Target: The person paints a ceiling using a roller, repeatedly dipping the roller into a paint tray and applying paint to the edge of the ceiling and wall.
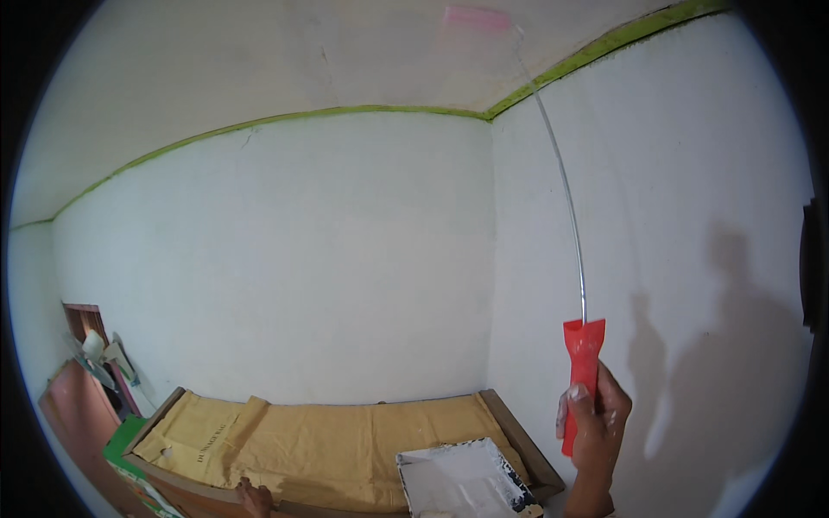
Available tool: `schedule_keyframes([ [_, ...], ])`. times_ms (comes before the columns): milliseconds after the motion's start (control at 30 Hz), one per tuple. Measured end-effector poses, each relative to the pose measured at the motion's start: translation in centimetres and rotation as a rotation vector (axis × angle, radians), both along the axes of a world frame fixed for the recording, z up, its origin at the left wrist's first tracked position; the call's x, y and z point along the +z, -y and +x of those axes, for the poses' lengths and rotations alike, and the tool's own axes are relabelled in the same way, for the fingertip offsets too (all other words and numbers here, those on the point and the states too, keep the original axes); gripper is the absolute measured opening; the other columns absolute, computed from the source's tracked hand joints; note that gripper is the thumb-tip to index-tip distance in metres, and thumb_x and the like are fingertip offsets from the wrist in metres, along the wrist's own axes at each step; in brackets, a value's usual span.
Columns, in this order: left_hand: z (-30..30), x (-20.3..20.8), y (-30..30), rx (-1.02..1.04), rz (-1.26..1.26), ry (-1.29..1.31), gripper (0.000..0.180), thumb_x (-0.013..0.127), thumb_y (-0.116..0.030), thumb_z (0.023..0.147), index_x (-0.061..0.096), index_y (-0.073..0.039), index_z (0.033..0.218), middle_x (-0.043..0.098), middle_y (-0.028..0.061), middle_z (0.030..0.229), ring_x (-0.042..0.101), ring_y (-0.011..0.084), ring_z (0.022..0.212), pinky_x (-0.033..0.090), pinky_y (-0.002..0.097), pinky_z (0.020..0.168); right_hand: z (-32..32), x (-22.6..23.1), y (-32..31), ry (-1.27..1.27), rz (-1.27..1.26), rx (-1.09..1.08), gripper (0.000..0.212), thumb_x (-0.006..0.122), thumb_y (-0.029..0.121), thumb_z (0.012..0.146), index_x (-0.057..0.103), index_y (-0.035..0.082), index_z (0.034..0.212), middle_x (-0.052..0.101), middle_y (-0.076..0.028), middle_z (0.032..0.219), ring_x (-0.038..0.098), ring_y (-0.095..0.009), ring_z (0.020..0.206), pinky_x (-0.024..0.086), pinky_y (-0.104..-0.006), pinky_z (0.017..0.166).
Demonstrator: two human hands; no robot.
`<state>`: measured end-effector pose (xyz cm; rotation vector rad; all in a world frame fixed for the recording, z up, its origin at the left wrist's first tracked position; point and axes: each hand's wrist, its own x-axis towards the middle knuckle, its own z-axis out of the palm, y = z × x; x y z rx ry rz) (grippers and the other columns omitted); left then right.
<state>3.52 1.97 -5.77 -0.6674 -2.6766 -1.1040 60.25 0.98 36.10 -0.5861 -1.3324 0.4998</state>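
Observation:
My right hand [600, 423] is wrapped round the red handle of a long-framed paint roller [584, 350], its thumb lying along the handle. The thin metal rod rises to a pink and white roller sleeve [477, 19] up at the ceiling [259, 60], where the sleeve looks blurred. White paint marks my right fingers. Down at the lower left, my left hand [254, 498] grips the front edge of a wooden cabinet [197, 492]; its fingers curl over the rim. A paint tray [449, 470] with whitish paint and dark-smeared sides sits on the cabinet's right end.
Brown paper sheeting [319, 440] covers the cabinet top inside its raised wooden rim. A green box [128, 440] stands at its left end. Green trim [380, 110] runs between ceiling and pale walls [276, 259]. Piled items [108, 358] are at the far left; shadows fall on the right wall.

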Motion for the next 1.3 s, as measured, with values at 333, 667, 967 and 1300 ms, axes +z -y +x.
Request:
schedule_keyframes([
  [333, -0.9, -1.2, -0.9, 0.003, 0.037, -0.010, 0.041, 0.061, -0.007, 0.073, 0.049, -0.002, 0.111, 0.054, 0.0177, 0.112, 0.046, 0.0348, 0.115, 0.034, 0.0449, 0.101, -2.0, 4.5, -6.1, 0.080, -0.052, 0.145, 0.027, 0.052, 0.014, 0.094, 0.057, -0.002, 0.115, 0.048, 0.000, 0.063, 0.044, -0.006, 0.047, 0.038, -0.0228, 0.043],
  [667, -1.2, -1.8, -0.4, 0.000, 0.020, -0.042, 0.046, 0.061, -0.008, 0.075, 0.049, -0.001, 0.118, 0.058, 0.0170, 0.119, 0.045, 0.0325, 0.120, 0.030, 0.0434, 0.106, -1.4, -0.7, 3.3, -0.003, -0.017, -0.023, 0.038, 0.051, 0.010, 0.091, 0.051, -0.008, 0.125, 0.051, 0.000, 0.067, 0.047, -0.006, 0.051, 0.039, -0.0225, 0.044],
  [967, -1.2, -0.5, 0.0, 0.012, -0.009, -0.003, 0.045, 0.061, -0.006, 0.075, 0.049, -0.001, 0.117, 0.055, 0.0180, 0.113, 0.047, 0.0332, 0.116, 0.035, 0.0443, 0.100, -3.5, 3.2, -3.9, 0.085, -0.046, 0.125, 0.036, 0.054, 0.014, 0.092, 0.053, -0.004, 0.124, 0.049, 0.001, 0.068, 0.043, -0.005, 0.052, 0.037, -0.0213, 0.046],
  [1300, -2.3, -3.2, -1.3, -0.037, 0.104, -0.083, 0.047, 0.060, -0.007, 0.075, 0.048, -0.001, 0.120, 0.055, 0.0179, 0.119, 0.044, 0.0333, 0.121, 0.030, 0.0435, 0.106, -3.0, -1.3, 4.9, 0.017, 0.050, 0.059, 0.041, 0.053, 0.011, 0.093, 0.048, -0.006, 0.130, 0.050, -0.001, 0.068, 0.044, -0.005, 0.050, 0.038, -0.0220, 0.044],
])
